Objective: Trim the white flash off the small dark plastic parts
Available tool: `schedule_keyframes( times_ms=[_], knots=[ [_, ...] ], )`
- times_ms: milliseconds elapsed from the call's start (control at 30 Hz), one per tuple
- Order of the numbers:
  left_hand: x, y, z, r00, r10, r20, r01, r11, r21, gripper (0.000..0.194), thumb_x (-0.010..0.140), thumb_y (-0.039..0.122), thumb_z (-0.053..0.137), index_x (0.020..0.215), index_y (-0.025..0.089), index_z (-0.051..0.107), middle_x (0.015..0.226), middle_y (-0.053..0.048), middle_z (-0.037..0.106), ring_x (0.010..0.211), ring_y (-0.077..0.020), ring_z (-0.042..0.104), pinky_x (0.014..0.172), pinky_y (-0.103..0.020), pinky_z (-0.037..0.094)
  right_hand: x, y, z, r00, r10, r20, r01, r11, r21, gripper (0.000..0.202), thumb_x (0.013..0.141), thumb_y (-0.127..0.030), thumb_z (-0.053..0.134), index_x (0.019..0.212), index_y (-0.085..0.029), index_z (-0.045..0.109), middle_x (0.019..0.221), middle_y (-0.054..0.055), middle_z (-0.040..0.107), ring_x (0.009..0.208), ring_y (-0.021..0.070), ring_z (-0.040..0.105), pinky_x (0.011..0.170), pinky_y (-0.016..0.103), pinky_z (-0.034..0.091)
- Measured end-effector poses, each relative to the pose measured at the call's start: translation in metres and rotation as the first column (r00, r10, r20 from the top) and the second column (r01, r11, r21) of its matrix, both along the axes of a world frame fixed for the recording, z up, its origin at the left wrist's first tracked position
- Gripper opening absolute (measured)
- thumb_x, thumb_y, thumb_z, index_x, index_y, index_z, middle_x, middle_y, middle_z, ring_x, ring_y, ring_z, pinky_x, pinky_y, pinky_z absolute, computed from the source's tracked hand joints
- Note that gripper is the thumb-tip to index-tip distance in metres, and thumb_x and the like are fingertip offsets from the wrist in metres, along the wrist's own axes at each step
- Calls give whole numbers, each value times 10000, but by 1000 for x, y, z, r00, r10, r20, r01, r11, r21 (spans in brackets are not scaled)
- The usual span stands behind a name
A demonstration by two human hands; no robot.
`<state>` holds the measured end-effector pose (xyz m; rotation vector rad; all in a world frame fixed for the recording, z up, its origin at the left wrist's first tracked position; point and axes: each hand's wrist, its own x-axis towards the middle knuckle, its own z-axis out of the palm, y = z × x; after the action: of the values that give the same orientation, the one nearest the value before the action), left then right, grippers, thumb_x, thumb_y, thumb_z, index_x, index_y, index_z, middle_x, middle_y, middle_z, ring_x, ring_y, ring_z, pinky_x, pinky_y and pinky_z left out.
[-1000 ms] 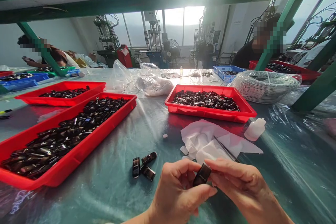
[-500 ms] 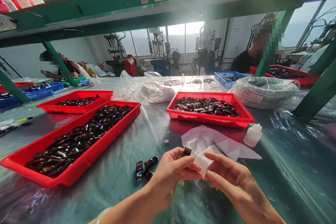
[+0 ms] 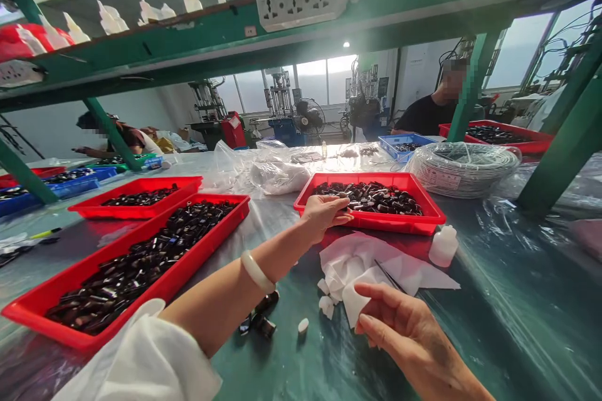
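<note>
My left hand [image 3: 325, 216] reaches over the near edge of the red tray [image 3: 376, 221], which is heaped with small glossy black parts [image 3: 388, 196]. Its fingers are closed around one such black part, mostly hidden by the fingertips. Closer in, my right hand [image 3: 409, 329] pinches the corner of a white cloth or tissue [image 3: 355, 307] between thumb and fingers. A thin dark pointed tool [image 3: 389, 276] lies on the cloth. Several loose black parts [image 3: 263, 324] are on the table under my left forearm, and a small white oval piece [image 3: 303, 326] lies to their right.
A white squeeze bottle [image 3: 443, 246] stands right of the cloth. Two red trays [image 3: 226, 241] [image 3: 96, 200] of black parts are at left. Behind are a wrapped cable coil [image 3: 463, 169] and clear plastic bags [image 3: 277, 175]. A green shelf beam [image 3: 188, 37] crosses overhead. Two people sit beyond.
My left hand has moved away from my right hand, forward to the red tray, with the black part. My right hand has stayed on the cloth. The white oval piece now shows on the table.
</note>
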<state>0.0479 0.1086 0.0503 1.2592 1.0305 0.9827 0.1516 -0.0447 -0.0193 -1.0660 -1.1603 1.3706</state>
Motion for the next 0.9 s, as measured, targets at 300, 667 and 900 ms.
schedule_keyframes(
  times_ms=[300, 667, 900],
  knots=[
    [-30, 12, -15, 929, -16, -370, 89, 979, 181, 340, 633, 332, 698, 885, 109, 650, 747, -56, 651, 595, -132, 584, 569, -241, 466, 3, -2, -6, 996, 57, 69, -56, 998, -22, 311, 751, -339, 631, 1012, -170, 614, 661, 4, 639, 621, 135, 562, 586, 259, 450],
    [-144, -67, -29, 523, 35, -852, 257, 946, 197, 109, 599, 214, 613, 657, 136, 663, 681, -23, 619, 683, -170, 542, 626, -244, 370, 5, -4, -12, 995, 70, 66, -66, 995, -72, 318, 715, -393, 662, 976, -211, 656, 703, 14, 658, 683, 159, 614, 616, 256, 494],
    [-135, -75, -41, 450, -2, -893, 338, 926, 169, 91, 651, 126, 518, 607, 161, 590, 525, 39, 482, 545, -112, 424, 522, -215, 283, 3, -2, -17, 996, 13, 87, -6, 997, -76, 340, 645, -396, 716, 931, -218, 667, 675, 11, 648, 643, 156, 603, 550, 235, 477]
  ],
)
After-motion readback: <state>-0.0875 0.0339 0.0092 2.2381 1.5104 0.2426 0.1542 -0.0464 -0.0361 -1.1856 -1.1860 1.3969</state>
